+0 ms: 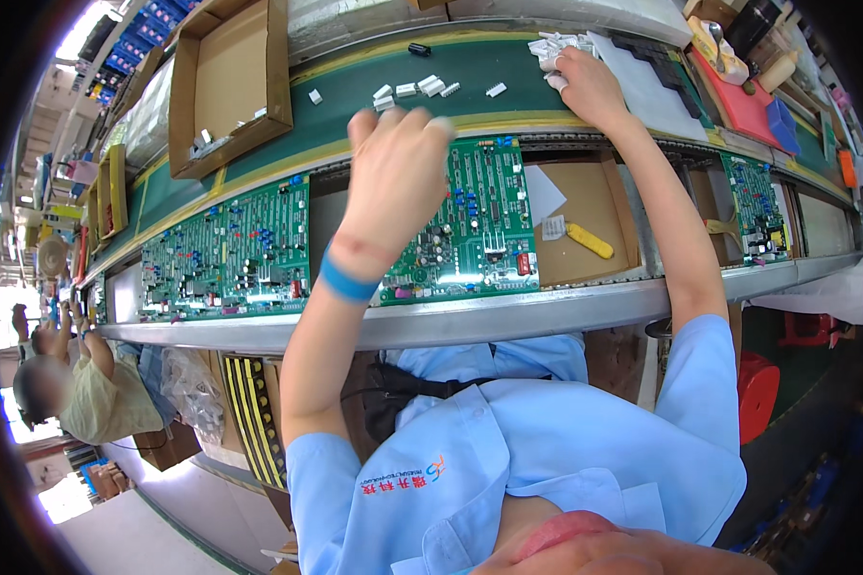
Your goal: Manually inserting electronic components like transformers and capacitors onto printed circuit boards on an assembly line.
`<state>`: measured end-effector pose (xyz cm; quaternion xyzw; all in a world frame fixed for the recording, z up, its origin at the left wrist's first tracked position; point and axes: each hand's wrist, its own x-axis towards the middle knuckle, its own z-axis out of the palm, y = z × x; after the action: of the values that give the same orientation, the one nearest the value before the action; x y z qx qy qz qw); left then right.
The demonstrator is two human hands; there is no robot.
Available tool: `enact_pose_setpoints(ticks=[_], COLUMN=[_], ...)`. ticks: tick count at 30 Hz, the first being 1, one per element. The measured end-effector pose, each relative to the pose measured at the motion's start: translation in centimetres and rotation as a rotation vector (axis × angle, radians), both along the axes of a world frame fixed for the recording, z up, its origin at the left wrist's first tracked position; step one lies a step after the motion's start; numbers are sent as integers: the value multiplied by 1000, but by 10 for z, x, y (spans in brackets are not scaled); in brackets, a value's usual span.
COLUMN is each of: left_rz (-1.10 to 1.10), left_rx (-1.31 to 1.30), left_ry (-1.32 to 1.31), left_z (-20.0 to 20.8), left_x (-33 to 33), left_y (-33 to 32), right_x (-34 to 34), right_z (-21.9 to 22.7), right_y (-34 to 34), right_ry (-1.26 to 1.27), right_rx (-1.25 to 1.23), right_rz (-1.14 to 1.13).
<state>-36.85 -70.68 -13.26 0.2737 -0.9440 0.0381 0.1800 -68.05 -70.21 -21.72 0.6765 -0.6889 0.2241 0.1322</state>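
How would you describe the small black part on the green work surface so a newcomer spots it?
Start at the long green work surface beyond the circuit boards. Past the left hand lies a loose group of small white parts; the small black part sits just beyond it, toward the far edge. Its dark colour sets it apart from those white neighbours.

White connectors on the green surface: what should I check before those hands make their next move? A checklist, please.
1. Loose white connectors out on the green surface: ok, near the left hand.
2. Left hand's grip: cannot tell, fingers blurred.
3. Right hand at the white connector pile: ok.
4. Right hand's grip: cannot tell, fingertips partly hidden.
5. Yellow tool off the circuit board: ok, lies beside it.
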Motion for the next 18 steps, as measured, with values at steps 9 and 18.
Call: enact_pose_setpoints(ticks=[9, 18], left_rz=[162, 108], left_rx=[-38, -54], left_ry=[-2, 93], left_z=[-65, -71], left_x=[-106, -118], left_y=[-62, -61], right_x=[4, -36], right_z=[-4, -31], right_y=[5, -9], right_ry=[108, 90], right_rx=[-74, -137], right_rz=[17, 130])
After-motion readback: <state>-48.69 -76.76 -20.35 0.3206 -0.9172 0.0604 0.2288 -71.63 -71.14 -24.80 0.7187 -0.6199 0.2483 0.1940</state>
